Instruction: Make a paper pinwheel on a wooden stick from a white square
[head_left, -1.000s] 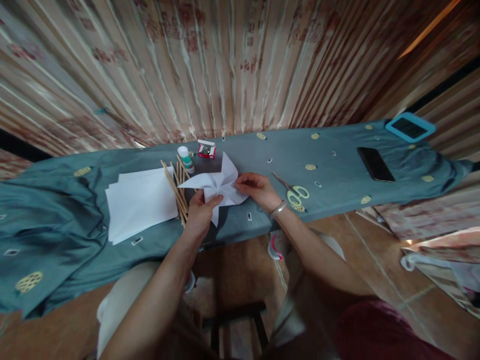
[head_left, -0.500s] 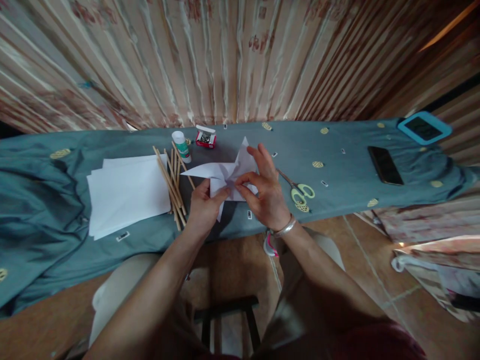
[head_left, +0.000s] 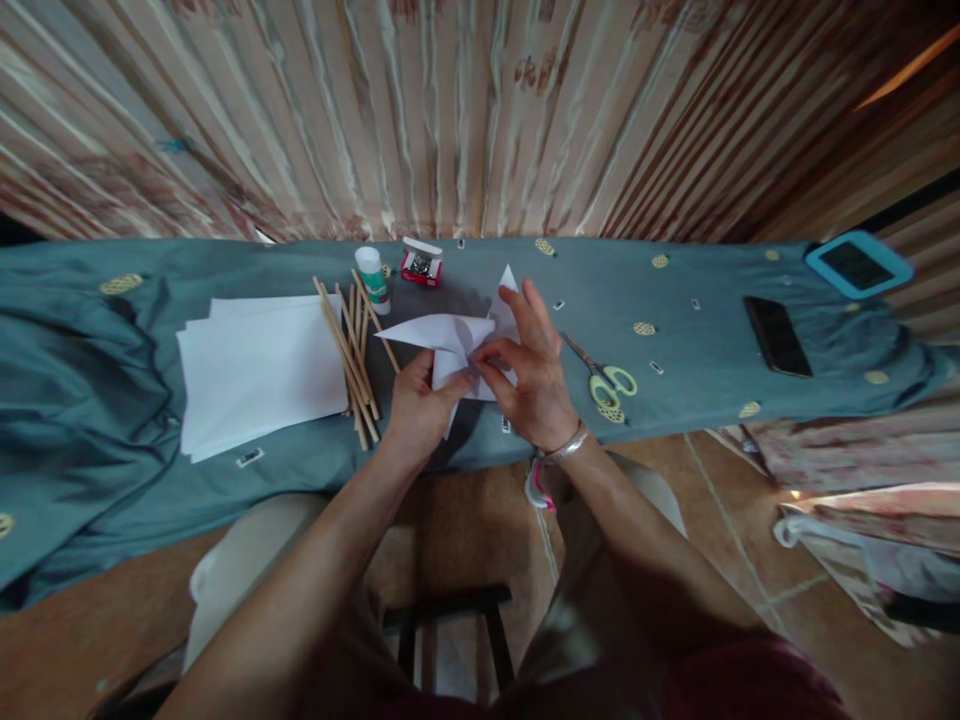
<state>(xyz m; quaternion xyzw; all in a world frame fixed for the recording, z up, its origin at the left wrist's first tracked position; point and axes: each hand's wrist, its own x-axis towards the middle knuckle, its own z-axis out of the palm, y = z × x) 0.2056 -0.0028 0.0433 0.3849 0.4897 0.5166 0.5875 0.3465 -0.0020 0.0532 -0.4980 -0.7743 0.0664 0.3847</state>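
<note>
A white paper pinwheel (head_left: pixel 439 331) with pointed, folded blades is held above the cloth in front of me. My left hand (head_left: pixel 421 405) grips its lower left part, thumb on top near the middle. At the pinwheel's centre, the thumb and forefinger of my right hand (head_left: pixel 532 385) pinch together, the other fingers raised and partly covering the right blades. Whether a small pin or just paper is between those fingertips, I cannot make out. Wooden sticks (head_left: pixel 349 355) lie in a loose bundle left of my left hand. Green-handled scissors (head_left: pixel 602 378) rest to the right of my right hand.
Stacked white paper (head_left: pixel 259 375) lies left of the sticks. Behind them stand a glue stick (head_left: pixel 372 280) and an open red box (head_left: pixel 421 266) of small metal pieces. A black phone (head_left: pixel 778 335) and a blue-framed tablet (head_left: pixel 859 264) lie far right on the blue-green cloth (head_left: pixel 697 350).
My right hand has gone from the pinwheel's right edge to its centre, with its outer fingers lifting. My left hand keeps its grip. The whole view has shifted slightly.
</note>
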